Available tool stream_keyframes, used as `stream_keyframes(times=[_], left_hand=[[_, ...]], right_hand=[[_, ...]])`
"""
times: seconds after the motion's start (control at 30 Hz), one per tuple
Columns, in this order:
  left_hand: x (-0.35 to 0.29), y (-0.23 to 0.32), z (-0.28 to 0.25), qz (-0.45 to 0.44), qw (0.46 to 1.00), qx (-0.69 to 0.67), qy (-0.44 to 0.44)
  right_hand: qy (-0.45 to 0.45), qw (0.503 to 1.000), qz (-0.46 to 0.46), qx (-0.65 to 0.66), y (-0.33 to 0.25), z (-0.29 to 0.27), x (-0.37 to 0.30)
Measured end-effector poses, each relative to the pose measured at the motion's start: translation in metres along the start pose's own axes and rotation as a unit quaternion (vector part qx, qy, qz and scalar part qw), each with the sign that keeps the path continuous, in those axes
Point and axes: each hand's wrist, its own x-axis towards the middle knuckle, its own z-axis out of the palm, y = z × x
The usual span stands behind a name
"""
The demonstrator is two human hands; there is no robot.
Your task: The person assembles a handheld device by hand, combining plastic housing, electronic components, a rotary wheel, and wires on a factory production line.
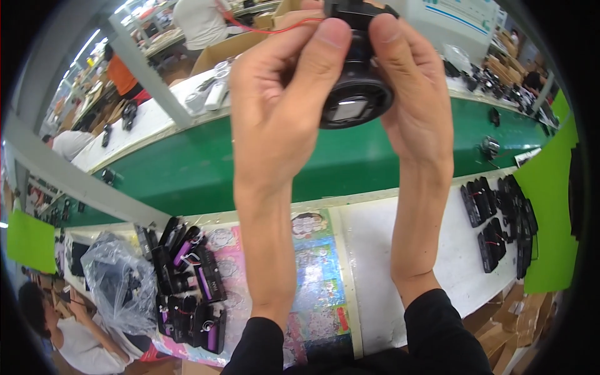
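Note:
A black housing (361, 94) with a wide round end is held up high over the green conveyor belt (350, 169). A pale rectangular patch shows inside its round opening. My left hand (275, 106) grips it from the left, the thumb pressed along its side. From the other side my right hand (415, 87) closes on it, thumb on its upper part. The fingers behind the housing are mostly hidden. A thin red wire (275, 30) runs off to the left from beside my left thumb. The housing's top end is cut off by the frame's upper edge.
Black casings with purple cells (190, 281) lie at the left of the table, beside a clear plastic bag (119, 278). More black casings (494, 219) are grouped at the right. A metal post (147, 69) stands beyond the belt. A co-worker (81, 331) sits at the lower left.

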Motion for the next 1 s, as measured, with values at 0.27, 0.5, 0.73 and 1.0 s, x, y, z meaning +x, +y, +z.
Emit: stream_keyframes(times=[0.27, 0.5, 0.73, 1.0], left_hand=[[0.003, -0.007, 0.001, -0.069, 0.990, -0.096, 0.074], [0.010, -0.063, 0.033, -0.158, 0.985, -0.034, 0.068], [-0.037, -0.263, 0.064, -0.266, 0.866, 0.423, -0.027], [-0.054, -0.347, 0.117, -0.331, 0.747, 0.566, -0.107]], right_hand=[[0.152, 0.960, 0.235, -0.019, -0.024, 0.022, 0.003], [0.162, 0.952, 0.221, -0.135, -0.049, -0.029, -0.011], [0.582, 0.786, -0.031, -0.207, -0.083, -0.066, -0.028], [0.663, 0.717, -0.095, -0.195, -0.088, -0.084, -0.027]])
